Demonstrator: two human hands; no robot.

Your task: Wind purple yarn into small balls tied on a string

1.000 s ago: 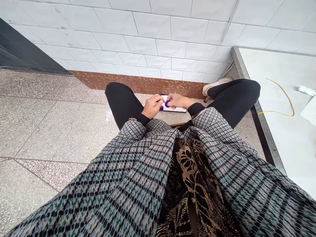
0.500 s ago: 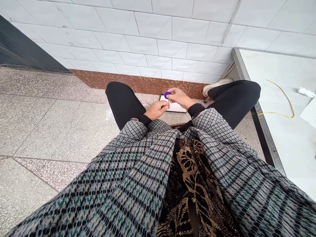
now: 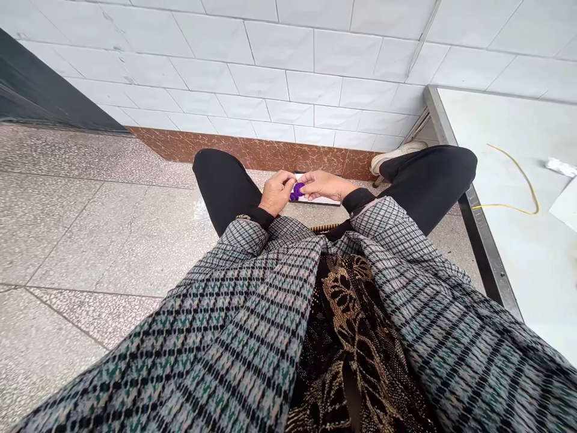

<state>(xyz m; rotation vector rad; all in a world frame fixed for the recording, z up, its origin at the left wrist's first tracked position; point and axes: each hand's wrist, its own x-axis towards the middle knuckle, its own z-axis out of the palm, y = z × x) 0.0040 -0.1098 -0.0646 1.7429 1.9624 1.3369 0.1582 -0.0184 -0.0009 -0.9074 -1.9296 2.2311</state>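
A small bright purple piece [image 3: 296, 192] with bunched, looped lobes is held low between my knees. It looks like bent fuzzy craft wire, but is too small to be sure. The thumb and fingers of my right hand [image 3: 325, 184] pinch its right side. Close beside, my left hand [image 3: 276, 192] is closed in a pinch at its upper left, where a thin stem seems to run; the fingertips partly hide it. Beneath the hands lies a white board or tray with a dark rim [image 3: 331, 197], mostly covered by them.
To the right stands a white table [image 3: 500, 126] with a metal edge, bearing a bent yellow wire-like strand [image 3: 534, 191] and crumpled white paper [image 3: 560, 166]. A tiled wall [image 3: 288, 84] rises ahead. Clear plastic [image 3: 201, 209] lies on the speckled floor [image 3: 121, 228] at left.
The purple piece has moved down and left, tilting over so its lobes now hang below the fingers. My left hand has risen and shifted left, while my right hand came slightly lower.
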